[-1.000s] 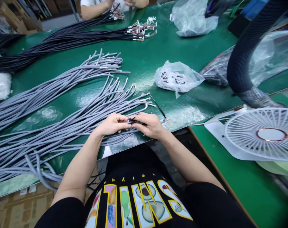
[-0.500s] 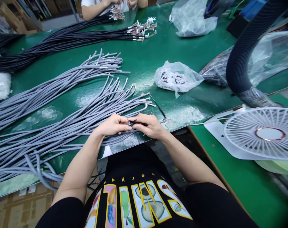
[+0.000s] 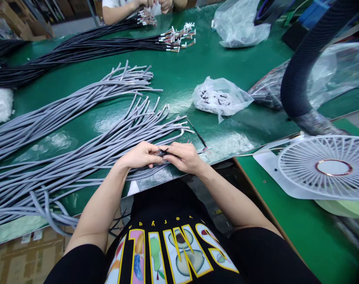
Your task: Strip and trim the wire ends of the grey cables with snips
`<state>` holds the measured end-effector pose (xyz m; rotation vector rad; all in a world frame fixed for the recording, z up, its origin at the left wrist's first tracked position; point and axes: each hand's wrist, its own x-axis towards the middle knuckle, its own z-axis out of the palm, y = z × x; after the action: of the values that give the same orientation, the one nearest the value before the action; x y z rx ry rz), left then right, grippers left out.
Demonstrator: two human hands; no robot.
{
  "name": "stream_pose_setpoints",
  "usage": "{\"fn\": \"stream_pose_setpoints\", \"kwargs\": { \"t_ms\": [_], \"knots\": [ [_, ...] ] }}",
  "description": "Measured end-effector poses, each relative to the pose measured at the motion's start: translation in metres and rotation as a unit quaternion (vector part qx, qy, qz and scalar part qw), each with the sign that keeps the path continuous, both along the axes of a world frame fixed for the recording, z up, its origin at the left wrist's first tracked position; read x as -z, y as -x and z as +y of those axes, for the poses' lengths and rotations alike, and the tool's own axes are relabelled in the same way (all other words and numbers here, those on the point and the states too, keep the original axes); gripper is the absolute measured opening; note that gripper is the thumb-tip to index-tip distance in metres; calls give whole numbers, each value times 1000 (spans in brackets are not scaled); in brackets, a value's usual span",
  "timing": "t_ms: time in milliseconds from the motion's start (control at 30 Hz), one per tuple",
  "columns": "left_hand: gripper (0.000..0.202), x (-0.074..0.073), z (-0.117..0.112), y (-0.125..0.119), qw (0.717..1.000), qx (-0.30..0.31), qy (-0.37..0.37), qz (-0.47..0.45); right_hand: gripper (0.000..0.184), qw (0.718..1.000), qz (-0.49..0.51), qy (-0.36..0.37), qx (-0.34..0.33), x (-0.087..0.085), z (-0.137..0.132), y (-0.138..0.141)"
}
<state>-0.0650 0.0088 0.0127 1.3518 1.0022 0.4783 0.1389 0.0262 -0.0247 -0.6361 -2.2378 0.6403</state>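
My left hand (image 3: 143, 154) and my right hand (image 3: 183, 156) meet at the table's near edge, fingertips almost touching. Both are closed in a pinch on a small dark piece (image 3: 163, 152), mostly covered by the fingers, so its kind cannot be made out. Beneath and behind the hands runs a bundle of grey cables (image 3: 108, 146) with stripped ends pointing right. Just beyond my right hand lies a thin black rod-like thing (image 3: 198, 133), and thin coloured wire ends (image 3: 207, 150) show beside that hand.
An open plastic bag of small black and white pieces (image 3: 217, 96) lies ahead. A second grey cable bundle (image 3: 79, 96) and black cables with white connectors (image 3: 108, 45) lie farther back. At right are a white fan (image 3: 327, 167) and a dark flexible hose (image 3: 299, 83). A co-worker's arm (image 3: 117, 14) is opposite.
The fingers of my right hand have shifted slightly around the small dark piece, which now shows less. The cables and the bag lie as before.
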Motion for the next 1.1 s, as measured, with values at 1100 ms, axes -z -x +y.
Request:
{"fn": "stream_pose_setpoints", "kwargs": {
  "t_ms": [1100],
  "knots": [
    [29,13,9,-15,901,-345,-41,-258,20,998,8,-21,54,-19,3,0]
  ]
}}
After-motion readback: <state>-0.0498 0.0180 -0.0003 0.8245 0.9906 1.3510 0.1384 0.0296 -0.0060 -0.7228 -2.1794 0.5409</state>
